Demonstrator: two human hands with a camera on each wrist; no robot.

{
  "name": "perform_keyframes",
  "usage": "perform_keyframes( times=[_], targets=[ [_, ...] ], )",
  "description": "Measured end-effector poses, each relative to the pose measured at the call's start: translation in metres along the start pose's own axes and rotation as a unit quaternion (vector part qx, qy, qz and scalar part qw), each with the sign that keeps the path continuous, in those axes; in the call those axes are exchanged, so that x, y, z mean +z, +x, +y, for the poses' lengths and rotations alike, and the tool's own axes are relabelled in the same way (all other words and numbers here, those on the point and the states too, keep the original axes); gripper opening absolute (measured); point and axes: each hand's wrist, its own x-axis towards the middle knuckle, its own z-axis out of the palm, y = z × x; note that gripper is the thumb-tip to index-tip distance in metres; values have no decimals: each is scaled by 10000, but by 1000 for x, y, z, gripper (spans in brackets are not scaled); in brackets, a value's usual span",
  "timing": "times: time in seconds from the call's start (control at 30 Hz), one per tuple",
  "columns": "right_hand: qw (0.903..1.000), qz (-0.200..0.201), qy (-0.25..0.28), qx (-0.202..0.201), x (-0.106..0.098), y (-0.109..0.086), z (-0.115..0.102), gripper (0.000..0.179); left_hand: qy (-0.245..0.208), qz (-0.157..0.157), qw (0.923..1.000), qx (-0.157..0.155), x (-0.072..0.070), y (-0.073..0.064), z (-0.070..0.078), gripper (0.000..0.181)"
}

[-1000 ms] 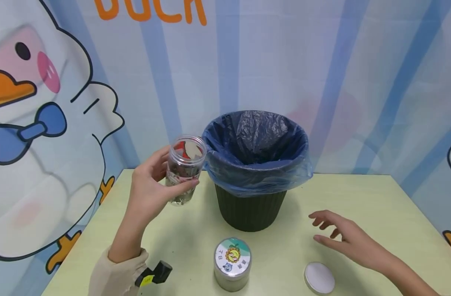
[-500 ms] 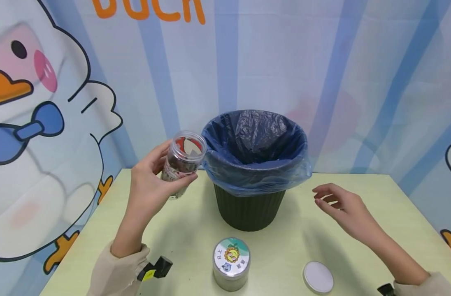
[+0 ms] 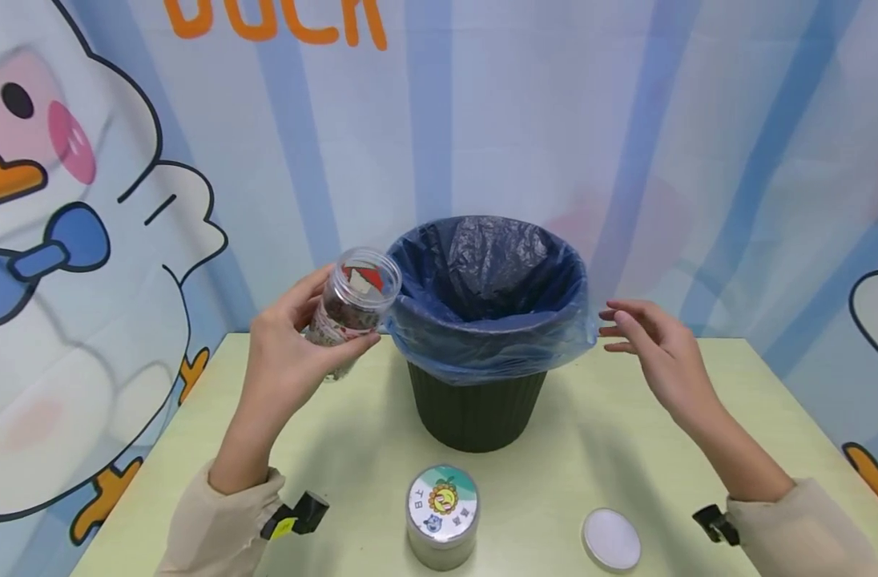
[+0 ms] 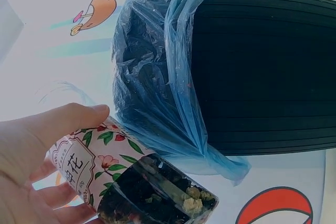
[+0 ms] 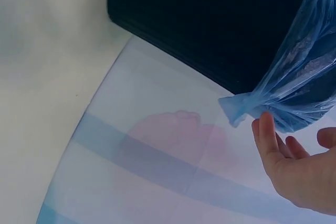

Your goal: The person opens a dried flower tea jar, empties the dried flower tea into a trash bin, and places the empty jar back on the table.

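left hand (image 3: 289,346) grips uncapped, unemptied dried-flower jar (image 3: 347,311), nine o'clock of trash bin (image 3: 477,410). right hand (image 3: 667,354) hovers, loose, at three.

Blue-striped duck backdrop (image 3: 540,120) behind pale yellow-green tabletop (image 3: 367,465).

Compared with one second earlier, the right grip (image 3: 666,361) has risen from near the white lid (image 3: 611,540), at the black bin's (image 3: 475,413) 4 o'clock, to its 3 o'clock, fingertips just beside the blue liner (image 3: 482,353). The jar (image 3: 345,315) sits slightly higher, tilted further toward 1 o'clock. The right sleeve (image 3: 799,533) and black wrist device (image 3: 714,525) have entered at 4 o'clock in the head view, whose backdrop (image 3: 511,104) has shifted toward 9 o'clock.
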Motion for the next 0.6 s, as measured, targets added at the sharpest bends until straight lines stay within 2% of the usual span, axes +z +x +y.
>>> perform_keyframes(
  times=[0.13,0.33,0.6],
  targets=[
    [9991,97,406,79,8,13,-7,46,25,-13,10000,-28,-1,3,0,82],
    [9952,211,864,401,15,29,-14,52,2,11,10000,12,1,7,0,82],
    [9924,376,964,668,20,40,-19,52,50,2,10000,37,4,9,3,81]
  ],
)
